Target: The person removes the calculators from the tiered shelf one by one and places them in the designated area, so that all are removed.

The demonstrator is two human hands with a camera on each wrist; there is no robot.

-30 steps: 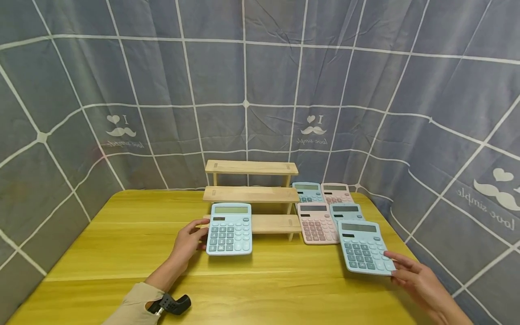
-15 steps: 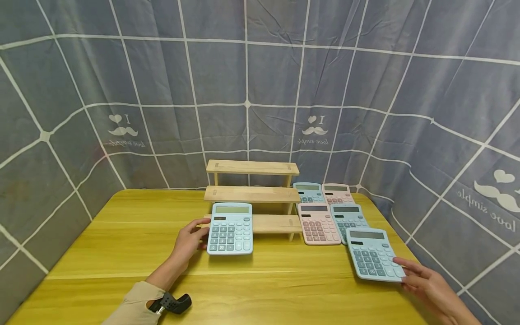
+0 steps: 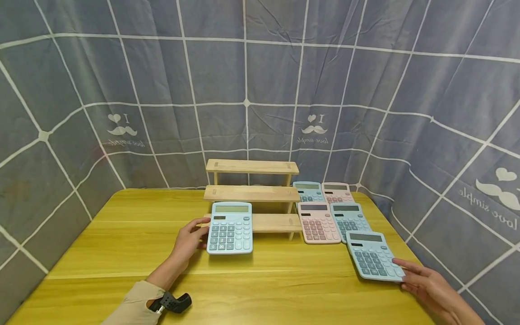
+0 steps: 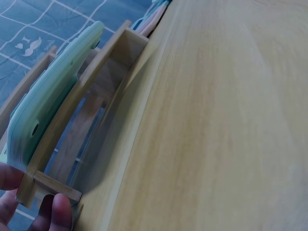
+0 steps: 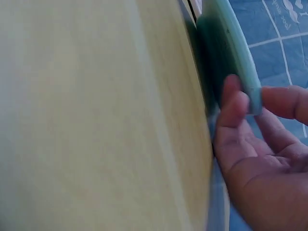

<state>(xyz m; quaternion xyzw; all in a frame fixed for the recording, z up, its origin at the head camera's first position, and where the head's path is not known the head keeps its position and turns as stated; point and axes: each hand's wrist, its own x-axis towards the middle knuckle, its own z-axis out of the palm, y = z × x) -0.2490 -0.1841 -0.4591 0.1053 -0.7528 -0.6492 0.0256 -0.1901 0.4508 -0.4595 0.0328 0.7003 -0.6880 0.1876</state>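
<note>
A light-blue calculator [image 3: 229, 228] lies face up on the lowest board at the left of a three-step wooden rack [image 3: 252, 193]. My left hand [image 3: 188, 241] is at that board's left end; the left wrist view shows fingers and thumb around the wooden end [image 4: 57, 185], right at the calculator's lower corner [image 4: 19, 156]. At the right, my right hand [image 3: 426, 284] pinches another light-blue calculator [image 3: 375, 256] by its lower right corner. Its thumb and fingers lie on opposite faces of the calculator's edge [image 5: 254, 98], which is held tilted close over the table.
Right of the rack lie a pink calculator [image 3: 318, 223] and a blue one [image 3: 349, 219], with another blue [image 3: 308, 192] and pink calculator [image 3: 338, 193] behind. A grey checked curtain [image 3: 260, 81] surrounds the yellow wooden table [image 3: 243, 289].
My right hand has moved right and toward me with its calculator, uncovering more of the blue one behind, then nearly stopped. My left hand has stayed at the rack.
</note>
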